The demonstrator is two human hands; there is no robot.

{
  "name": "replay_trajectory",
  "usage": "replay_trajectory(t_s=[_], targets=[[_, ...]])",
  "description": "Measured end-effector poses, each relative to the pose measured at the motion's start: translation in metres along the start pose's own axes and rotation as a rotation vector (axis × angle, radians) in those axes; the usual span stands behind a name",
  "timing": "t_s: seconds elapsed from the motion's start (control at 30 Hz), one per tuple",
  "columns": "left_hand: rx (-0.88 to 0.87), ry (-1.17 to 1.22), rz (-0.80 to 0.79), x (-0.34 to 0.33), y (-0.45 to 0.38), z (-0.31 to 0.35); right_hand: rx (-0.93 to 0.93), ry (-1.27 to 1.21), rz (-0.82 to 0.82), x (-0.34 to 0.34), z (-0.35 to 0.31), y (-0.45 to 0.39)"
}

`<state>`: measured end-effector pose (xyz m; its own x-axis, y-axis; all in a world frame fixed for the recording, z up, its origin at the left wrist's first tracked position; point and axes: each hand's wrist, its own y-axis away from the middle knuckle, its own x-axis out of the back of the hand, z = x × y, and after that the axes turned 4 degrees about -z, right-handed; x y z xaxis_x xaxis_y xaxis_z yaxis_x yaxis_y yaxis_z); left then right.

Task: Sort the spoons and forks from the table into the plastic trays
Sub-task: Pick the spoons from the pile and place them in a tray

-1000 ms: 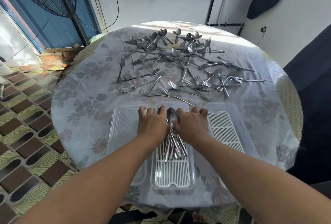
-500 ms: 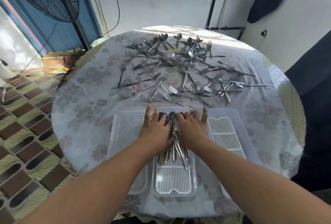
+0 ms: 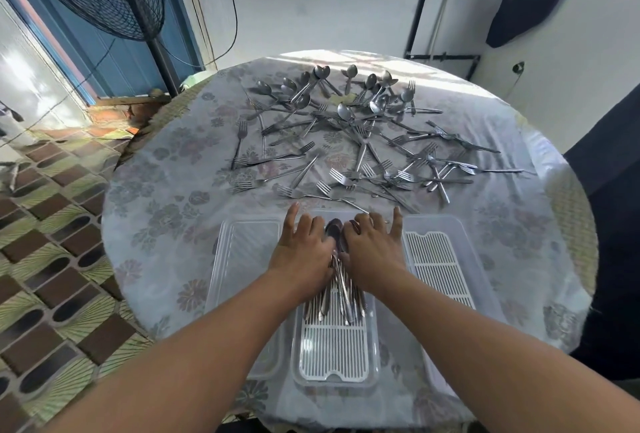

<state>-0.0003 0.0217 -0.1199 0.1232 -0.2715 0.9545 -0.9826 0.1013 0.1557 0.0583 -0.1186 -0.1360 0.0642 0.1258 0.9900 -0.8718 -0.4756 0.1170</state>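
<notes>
Spoons (image 3: 337, 289) lie bundled in the middle tray (image 3: 334, 351), pressed from either side by left hand (image 3: 302, 252) and right hand (image 3: 372, 249), fingers straight, no grip closed. Loose forks and spoons (image 3: 356, 141) cover the desk (image 3: 166, 197) beyond.

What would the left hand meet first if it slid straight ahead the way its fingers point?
Probably the far rim of the middle tray, just past the left hand; beyond it, the nearest fork on the tablecloth. Depth is hard to judge, so the fingertips may already be over the rim.
</notes>
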Motion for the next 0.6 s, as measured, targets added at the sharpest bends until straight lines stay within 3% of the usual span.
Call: replay_trajectory(t_s=[0.17, 0.6], targets=[[-0.094, 0.016, -0.008, -0.005, 0.0, -0.001, -0.023, -0.004, -0.026, 0.002, -0.003, 0.0], [-0.028, 0.06, -0.118, -0.005, -0.011, 0.006, -0.046, -0.04, -0.07, 0.004, -0.005, -0.001]])
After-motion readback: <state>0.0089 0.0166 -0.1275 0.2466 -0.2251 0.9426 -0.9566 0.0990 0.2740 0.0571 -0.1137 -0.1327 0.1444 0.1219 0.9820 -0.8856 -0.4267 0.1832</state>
